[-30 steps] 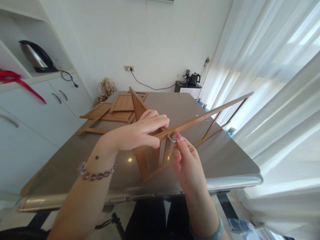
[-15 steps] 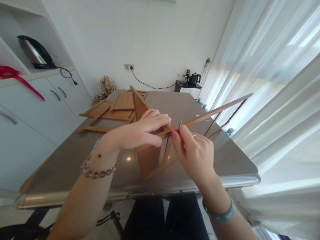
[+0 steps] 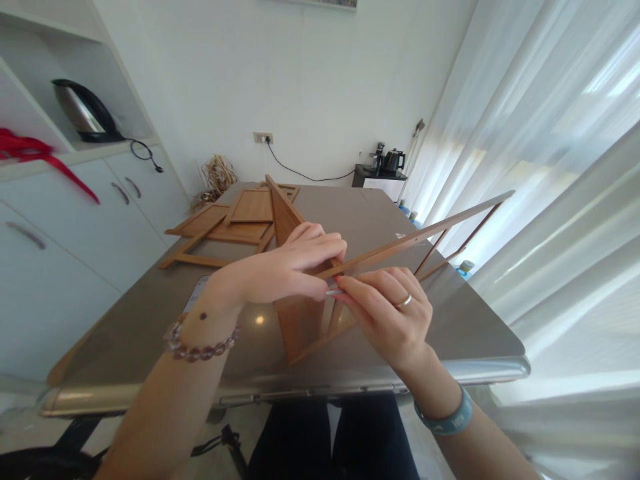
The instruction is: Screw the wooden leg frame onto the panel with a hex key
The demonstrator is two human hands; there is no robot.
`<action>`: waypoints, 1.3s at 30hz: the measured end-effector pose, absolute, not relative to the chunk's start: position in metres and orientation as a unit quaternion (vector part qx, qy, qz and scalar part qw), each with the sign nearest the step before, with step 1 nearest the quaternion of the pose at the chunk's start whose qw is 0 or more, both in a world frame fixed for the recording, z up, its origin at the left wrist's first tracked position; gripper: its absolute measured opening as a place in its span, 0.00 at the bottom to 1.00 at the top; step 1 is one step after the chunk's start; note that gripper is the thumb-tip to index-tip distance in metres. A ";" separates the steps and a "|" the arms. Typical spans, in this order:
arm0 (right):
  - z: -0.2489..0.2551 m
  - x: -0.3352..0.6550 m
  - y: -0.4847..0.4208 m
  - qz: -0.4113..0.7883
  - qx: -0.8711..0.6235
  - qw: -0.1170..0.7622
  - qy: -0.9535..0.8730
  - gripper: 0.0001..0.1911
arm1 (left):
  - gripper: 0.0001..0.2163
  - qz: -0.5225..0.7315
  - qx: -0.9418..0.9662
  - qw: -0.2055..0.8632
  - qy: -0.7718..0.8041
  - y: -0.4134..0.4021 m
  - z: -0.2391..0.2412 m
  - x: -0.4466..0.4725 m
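Note:
A wooden frame [image 3: 425, 235] of thin slats stands tilted on the grey table [image 3: 470, 327], joined to an upright wooden panel [image 3: 283, 213]. My left hand [image 3: 285, 267] is closed around the near end of the frame's top rail. My right hand [image 3: 387, 310] is right beside it, fingers pinched on a small metal hex key [image 3: 334, 291] under the rail. The key's tip is mostly hidden by my fingers.
Several flat wooden panels [image 3: 235, 220] lie stacked at the table's far left. White cabinets [image 3: 75, 220] with an electric kettle [image 3: 83, 110] stand on the left. White curtains [image 3: 550, 167] hang on the right. A small stand with kettles [image 3: 383, 167] is against the far wall.
My right hand rose from below the rail, turned over with the hex key, and now pinches it flat under the rail. My left hand stayed on the rail.

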State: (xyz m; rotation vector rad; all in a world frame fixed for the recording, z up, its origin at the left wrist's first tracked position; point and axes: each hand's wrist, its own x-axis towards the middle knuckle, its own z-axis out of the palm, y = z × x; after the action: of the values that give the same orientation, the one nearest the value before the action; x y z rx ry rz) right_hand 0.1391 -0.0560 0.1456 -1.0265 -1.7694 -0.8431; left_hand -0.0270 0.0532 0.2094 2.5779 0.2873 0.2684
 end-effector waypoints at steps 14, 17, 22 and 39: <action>0.127 0.119 -0.059 -0.059 -0.432 0.571 -0.696 0.06 | 0.10 0.094 0.953 0.270 0.097 0.055 0.211 -0.027; 0.131 0.110 -0.065 -0.002 -0.452 0.592 -0.667 0.11 | 0.10 0.089 0.951 0.276 0.107 0.055 0.211 -0.027; 0.130 0.088 -0.063 0.112 -0.501 0.661 -0.547 0.11 | 0.11 0.097 0.950 0.276 0.113 0.057 0.209 -0.028; 0.122 0.092 -0.070 0.184 -0.556 0.615 -0.528 0.13 | 0.09 0.083 0.952 0.263 0.134 0.055 0.210 -0.029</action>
State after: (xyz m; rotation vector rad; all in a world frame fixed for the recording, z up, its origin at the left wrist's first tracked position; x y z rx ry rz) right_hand 0.0918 -0.0696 0.1220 -1.2815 -1.2170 0.4242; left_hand -0.0293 0.0552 0.2099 2.5745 0.3627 0.2243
